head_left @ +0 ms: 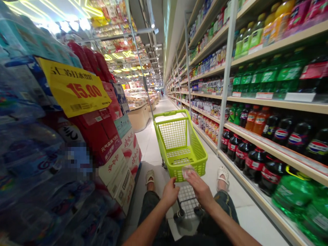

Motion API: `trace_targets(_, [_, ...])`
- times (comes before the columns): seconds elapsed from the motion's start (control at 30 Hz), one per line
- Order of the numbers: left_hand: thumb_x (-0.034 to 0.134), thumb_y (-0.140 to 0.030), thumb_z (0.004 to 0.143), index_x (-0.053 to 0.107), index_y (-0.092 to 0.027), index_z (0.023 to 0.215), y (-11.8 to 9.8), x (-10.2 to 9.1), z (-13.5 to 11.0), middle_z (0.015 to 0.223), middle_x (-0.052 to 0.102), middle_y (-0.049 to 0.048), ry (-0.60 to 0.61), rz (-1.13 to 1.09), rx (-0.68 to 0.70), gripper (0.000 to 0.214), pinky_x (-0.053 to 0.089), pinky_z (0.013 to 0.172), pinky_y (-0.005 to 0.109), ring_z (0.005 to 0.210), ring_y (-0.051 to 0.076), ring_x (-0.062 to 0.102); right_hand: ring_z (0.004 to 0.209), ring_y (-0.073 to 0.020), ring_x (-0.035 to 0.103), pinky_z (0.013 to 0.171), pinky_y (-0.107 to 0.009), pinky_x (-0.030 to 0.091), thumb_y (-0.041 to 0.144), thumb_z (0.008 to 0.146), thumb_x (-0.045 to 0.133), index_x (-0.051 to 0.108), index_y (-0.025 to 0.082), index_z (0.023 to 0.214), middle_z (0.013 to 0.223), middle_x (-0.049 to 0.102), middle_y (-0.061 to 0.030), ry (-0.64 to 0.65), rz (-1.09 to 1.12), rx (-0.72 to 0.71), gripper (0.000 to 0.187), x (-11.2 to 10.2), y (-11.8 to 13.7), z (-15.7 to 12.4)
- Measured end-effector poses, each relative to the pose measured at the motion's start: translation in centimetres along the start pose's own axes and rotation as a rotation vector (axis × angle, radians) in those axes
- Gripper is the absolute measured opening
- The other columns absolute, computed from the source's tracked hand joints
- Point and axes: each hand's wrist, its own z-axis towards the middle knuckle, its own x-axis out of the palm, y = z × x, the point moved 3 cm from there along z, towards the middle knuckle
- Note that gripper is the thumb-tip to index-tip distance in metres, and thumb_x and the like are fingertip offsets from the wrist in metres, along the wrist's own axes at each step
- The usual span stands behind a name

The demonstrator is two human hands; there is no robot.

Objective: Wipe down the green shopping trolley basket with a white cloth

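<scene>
A lime-green shopping cart (180,155) with a plastic mesh basket stands right in front of me, between my feet. Its basket holds nothing that I can see. My right hand (199,186) presses a crumpled pale cloth or tissue (188,172) against the near wall of the basket, fingers over it. At the basket's lower left corner, my left hand (170,192) has its fingers curled against the edge. Beneath the basket, a grey wire lower rack (188,198) and black wheels (179,214) show between my forearms.
Stacked drink cartons (112,164) and wrapped water bottles (33,147) rise close on my left, under a yellow price sign (77,89). Long shelves of soda bottles (256,157) line the right. A tiled aisle (166,104) runs ahead past a produce-like display counter (139,118).
</scene>
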Motion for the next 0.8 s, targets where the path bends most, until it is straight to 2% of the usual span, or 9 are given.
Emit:
trace_targets(0.1, [0.049,-0.006,0.062,0.052,-0.012,0.109,-0.2,0.4,-0.1,0.114,0.056,0.0111,0.007,0.035,0.016,0.048,0.038,0.089,0.032,0.097,0.021,0.054,0.121,-0.0178,0.038,0.098,-0.043,0.037,0.000,0.075,0.032,0.058,0.020,0.111,0.119,0.056,-0.0065,-0.001,0.008,0.020,0.048,-1.1,-0.3,1.1])
trace_targets(0.23, [0.046,-0.002,0.059,0.050,-0.009,0.113,-1.1,0.7,-0.4,0.119,0.053,0.0139,0.020,0.057,0.077,0.055,0.034,0.096,0.032,0.108,0.023,0.049,0.111,-0.0179,0.050,0.091,-0.038,0.045,0.002,0.074,0.035,0.061,0.021,0.104,0.111,0.061,-0.0051,0.153,0.044,0.104,0.044,-0.2,-0.6,-1.0])
trace_targets(0.33, [0.045,0.003,0.050,0.047,-0.011,0.118,-1.8,0.7,-0.8,0.130,0.044,0.0121,0.047,0.048,0.207,0.069,0.023,0.104,0.030,0.122,0.022,0.036,0.107,-0.0191,0.053,0.089,-0.038,0.047,0.006,0.075,0.037,0.061,0.019,0.104,0.109,0.062,-0.0071,0.124,0.141,0.130,0.040,-0.6,0.4,-2.2])
trace_targets(0.4, [0.047,0.004,0.045,0.050,-0.014,0.115,-2.0,1.0,-1.0,0.131,0.043,0.0085,0.114,0.005,0.273,0.072,0.021,0.105,0.029,0.124,0.022,0.033,0.108,-0.0186,0.053,0.090,-0.037,0.045,0.005,0.073,0.038,0.061,0.019,0.105,0.111,0.061,-0.0072,0.096,0.234,0.133,0.042,-1.6,1.5,-1.5])
trace_targets(0.43, [0.049,0.002,0.046,0.054,-0.015,0.109,-1.9,1.3,-1.1,0.125,0.049,0.0069,0.153,-0.026,0.264,0.066,0.025,0.103,0.029,0.119,0.022,0.038,0.108,-0.0179,0.053,0.091,-0.036,0.045,0.005,0.071,0.038,0.060,0.020,0.105,0.112,0.060,-0.0065,0.090,0.274,0.144,0.043,-2.2,2.0,-0.7])
trace_targets(0.5, [0.053,-0.006,0.052,0.062,-0.015,0.087,-1.6,1.9,-1.2,0.098,0.064,0.0049,0.199,-0.078,0.194,0.038,0.037,0.090,0.030,0.099,0.022,0.053,0.106,-0.0170,0.054,0.091,-0.035,0.045,0.004,0.068,0.038,0.061,0.021,0.103,0.110,0.061,-0.0050,0.060,0.318,0.197,0.045,-3.1,2.5,0.8])
trace_targets(0.57, [0.052,-0.017,0.061,0.060,-0.015,0.065,-1.2,2.4,-1.0,0.065,0.063,0.0025,0.192,-0.105,0.100,0.010,0.043,0.072,0.030,0.071,0.019,0.057,0.103,-0.0173,0.056,0.090,-0.036,0.046,0.005,0.068,0.038,0.062,0.020,0.099,0.107,0.063,-0.0051,-0.031,0.305,0.290,0.042,-3.4,2.5,1.9])
trace_targets(0.67, [0.046,-0.030,0.069,0.054,-0.016,0.054,-0.8,2.7,-0.9,0.045,0.051,-0.0010,0.153,-0.136,0.018,0.022,0.040,0.057,0.028,0.052,0.015,0.050,0.102,-0.0190,0.056,0.089,-0.037,0.046,0.009,0.071,0.039,0.062,0.019,0.099,0.105,0.063,-0.0068,-0.197,0.241,0.407,0.037,-2.7,1.9,2.1])
trace_targets(0.8, [0.053,-0.038,0.064,0.055,-0.016,0.053,-1.1,3.1,-1.7,0.049,0.052,-0.0022,0.176,-0.209,-0.001,0.025,0.037,0.060,0.025,0.058,0.014,0.050,0.101,-0.0195,0.056,0.089,-0.038,0.046,0.010,0.072,0.037,0.063,0.018,0.098,0.105,0.063,-0.0075,-0.307,0.162,0.438,0.038,-1.2,1.1,1.5])
